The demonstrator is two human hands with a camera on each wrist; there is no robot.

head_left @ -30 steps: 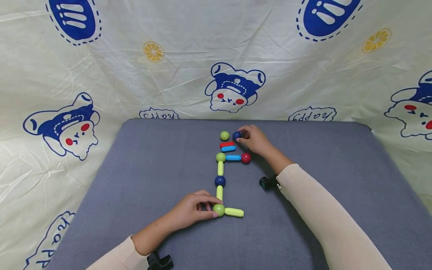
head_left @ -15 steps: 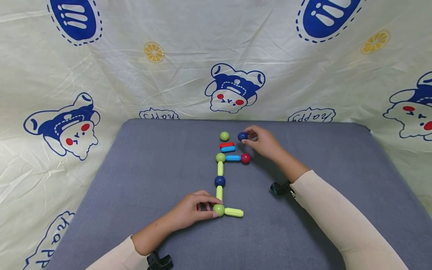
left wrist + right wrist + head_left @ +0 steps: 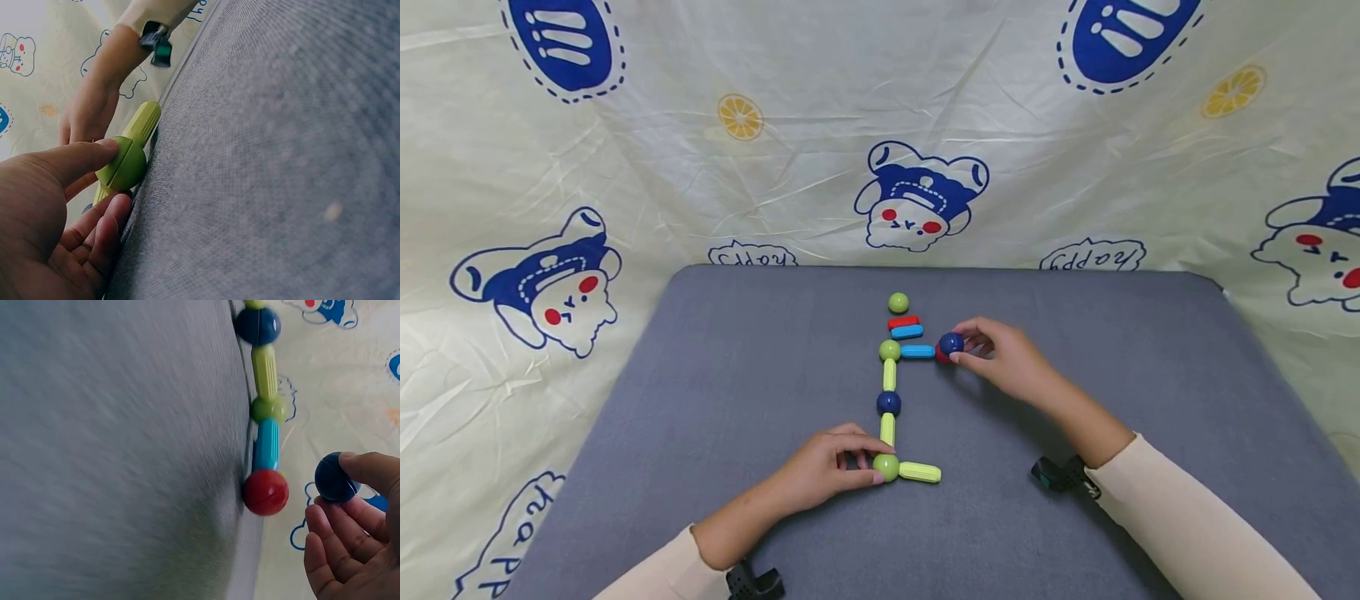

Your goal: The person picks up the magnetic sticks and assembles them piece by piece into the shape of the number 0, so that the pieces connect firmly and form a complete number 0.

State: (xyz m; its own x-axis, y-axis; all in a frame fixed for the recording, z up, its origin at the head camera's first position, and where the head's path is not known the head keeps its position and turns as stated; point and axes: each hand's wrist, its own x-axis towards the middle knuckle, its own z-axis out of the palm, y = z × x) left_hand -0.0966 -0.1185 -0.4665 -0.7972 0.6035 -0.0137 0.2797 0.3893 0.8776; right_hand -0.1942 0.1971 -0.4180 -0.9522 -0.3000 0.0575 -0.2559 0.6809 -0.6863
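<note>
My left hand pinches the green ball at the near corner of a joined chain of balls and rods. A yellow-green rod sticks out to the right from that ball. Farther up the chain come a blue ball, another green ball, a light blue rod and a red ball. Between thumb and fingers, my right hand holds a loose dark blue ball. In the right wrist view that ball is raised off the table, apart from the red one, which it partly hides in the head view.
Beyond the chain lie a red rod and a light blue rod side by side, with a loose green ball behind them. Everything rests on a grey cloth-covered table, backed by a printed curtain.
My right hand has carried the dark blue ball away from beside the loose green ball, rightward and then nearer, to above the red ball. The left hand has stayed in place.
</note>
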